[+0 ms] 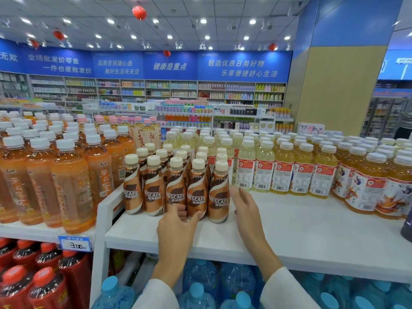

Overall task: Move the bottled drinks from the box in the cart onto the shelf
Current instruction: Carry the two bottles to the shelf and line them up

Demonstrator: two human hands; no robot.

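Note:
Brown Nescafe coffee bottles (153,188) with cream caps stand in rows on the white shelf (289,228), several in the front row. My left hand (176,224) wraps its fingers and thumb around the base of the fourth front-row bottle (196,192). My right hand (245,208) is open, fingers spread, beside the rightmost front bottle (219,192) and touching its lower right side. The cart and the box are out of view.
Tall orange tea bottles (66,181) fill the shelf to the left. Pale yellow drinks (283,166) and orange bottles (365,186) stand to the right. Red-capped bottles (44,277) and blue water jugs (200,284) sit below. A price tag (74,244) hangs on the left shelf edge.

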